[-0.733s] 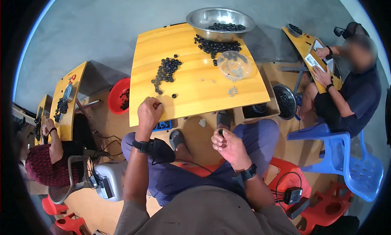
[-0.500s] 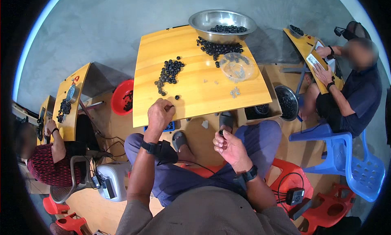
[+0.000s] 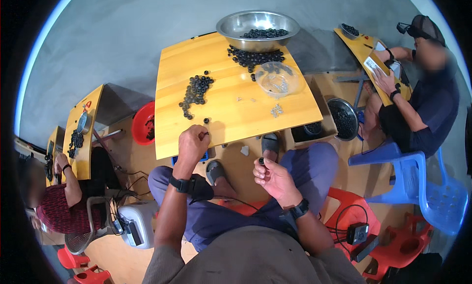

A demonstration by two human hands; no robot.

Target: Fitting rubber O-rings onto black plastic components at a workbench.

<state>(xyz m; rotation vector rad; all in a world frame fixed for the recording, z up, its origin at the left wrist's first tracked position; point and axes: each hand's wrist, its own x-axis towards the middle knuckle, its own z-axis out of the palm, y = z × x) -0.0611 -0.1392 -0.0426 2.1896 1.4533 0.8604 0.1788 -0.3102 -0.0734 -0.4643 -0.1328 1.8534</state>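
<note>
My right hand [image 3: 276, 180] is raised over my lap, its fingers closed around a small black round piece [image 3: 261, 161] whose top shows above the fingertips. At the table's near edge, my left hand [image 3: 193, 144] has its fingers pinched together; whatever is in them is too small to make out. Just beyond it lies a single black ring-shaped piece [image 3: 206, 120]. A loose group of similar black pieces [image 3: 197, 89] spreads farther up the yellow wooden table [image 3: 226, 107]. On the right are a clear plastic bowl [image 3: 263, 87] and a little pile of small clear pieces [image 3: 277, 110].
A large steel basin [image 3: 228, 35] of black pieces stands at the far edge, more heaped before it. A red basin [image 3: 139, 129], a cardboard box [image 3: 322, 99] and a metal bowl [image 3: 356, 114] flank the table. Two people work at side tables; a blue chair [image 3: 403, 180] stands right.
The whole view has shifted slightly, moving the table a little to the left. My left hand sits slightly closer to the single black piece. My right hand keeps hold of its black piece.
</note>
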